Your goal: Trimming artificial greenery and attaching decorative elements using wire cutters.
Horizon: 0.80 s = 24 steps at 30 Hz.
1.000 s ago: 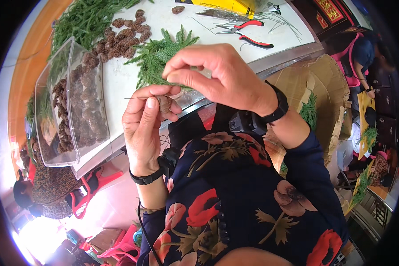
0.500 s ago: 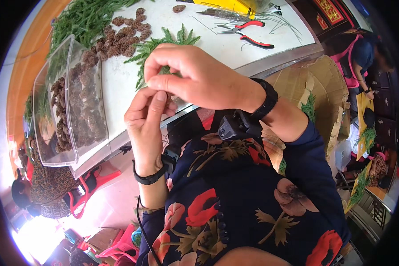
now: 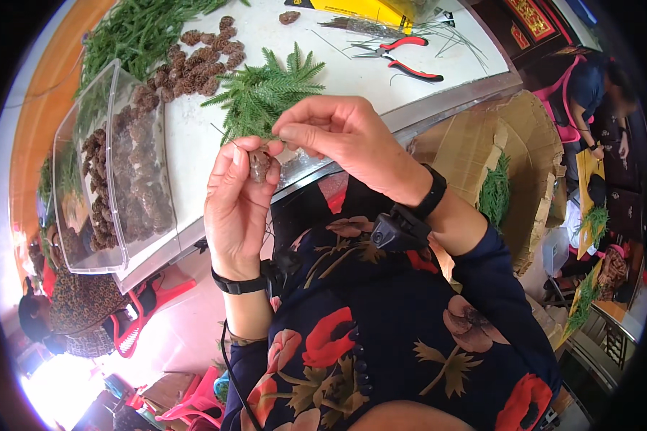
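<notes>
A brown pine cone sits between the thumb and fingers of my left hand, which is closed on it. A thin dark wire sticks out past the left fingertips, up and to the left. Close to the cone's top, my right hand pinches thumb and forefinger together on what looks like the wire's other end; the fingertips mostly cover it. Just beyond both hands lies a bunch of green fir sprigs on the white table.
A clear plastic box of pine cones stands at the table's left, with loose pine cones and greenery behind. Red-handled pliers and loose wires lie far right. Right of me is a cardboard box; other people sit on both sides.
My right hand has moved right and down, away from above the left hand, uncovering the pine cone and the wire. My left hand keeps its grip, slightly turned.
</notes>
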Each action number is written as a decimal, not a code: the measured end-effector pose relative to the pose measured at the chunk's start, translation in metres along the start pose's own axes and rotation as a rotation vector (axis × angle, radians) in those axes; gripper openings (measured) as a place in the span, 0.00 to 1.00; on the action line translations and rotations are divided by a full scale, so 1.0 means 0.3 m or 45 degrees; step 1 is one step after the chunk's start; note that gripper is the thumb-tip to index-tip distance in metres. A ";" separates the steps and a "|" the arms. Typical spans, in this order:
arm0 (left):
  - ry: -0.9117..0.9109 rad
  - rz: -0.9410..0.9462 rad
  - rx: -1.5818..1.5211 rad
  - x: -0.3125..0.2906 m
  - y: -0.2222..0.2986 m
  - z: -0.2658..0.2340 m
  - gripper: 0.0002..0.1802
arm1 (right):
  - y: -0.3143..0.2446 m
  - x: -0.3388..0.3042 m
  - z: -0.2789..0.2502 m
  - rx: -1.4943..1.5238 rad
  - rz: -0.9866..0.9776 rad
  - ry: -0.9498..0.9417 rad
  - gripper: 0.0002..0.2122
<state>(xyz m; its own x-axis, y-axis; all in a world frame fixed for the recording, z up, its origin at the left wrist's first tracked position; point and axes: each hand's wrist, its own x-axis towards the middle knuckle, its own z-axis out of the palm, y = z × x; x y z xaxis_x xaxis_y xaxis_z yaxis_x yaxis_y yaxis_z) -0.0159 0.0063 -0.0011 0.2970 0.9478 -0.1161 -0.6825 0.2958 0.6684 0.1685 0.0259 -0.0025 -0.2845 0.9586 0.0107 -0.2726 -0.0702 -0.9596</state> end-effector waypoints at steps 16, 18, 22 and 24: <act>0.068 0.008 -0.029 0.010 0.000 -0.001 0.23 | -0.046 0.063 0.075 0.130 -0.089 -0.106 0.07; 0.065 0.004 -0.026 0.010 0.005 0.005 0.23 | -0.061 0.068 0.073 0.093 -0.078 -0.136 0.08; 0.043 0.019 -0.023 0.012 0.019 0.020 0.23 | -0.104 0.068 0.070 -0.308 -0.220 -0.171 0.07; 0.015 0.045 -0.036 0.017 0.023 0.026 0.23 | -0.120 0.069 0.078 -0.325 -0.206 -0.159 0.06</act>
<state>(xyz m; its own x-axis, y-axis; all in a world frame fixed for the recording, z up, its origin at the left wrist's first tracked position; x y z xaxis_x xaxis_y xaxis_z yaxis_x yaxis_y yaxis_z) -0.0137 0.0122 0.0086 0.2647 0.9590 -0.1015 -0.7110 0.2652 0.6513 0.1510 0.0417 0.0390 -0.3709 0.9095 0.1879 -0.0888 0.1667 -0.9820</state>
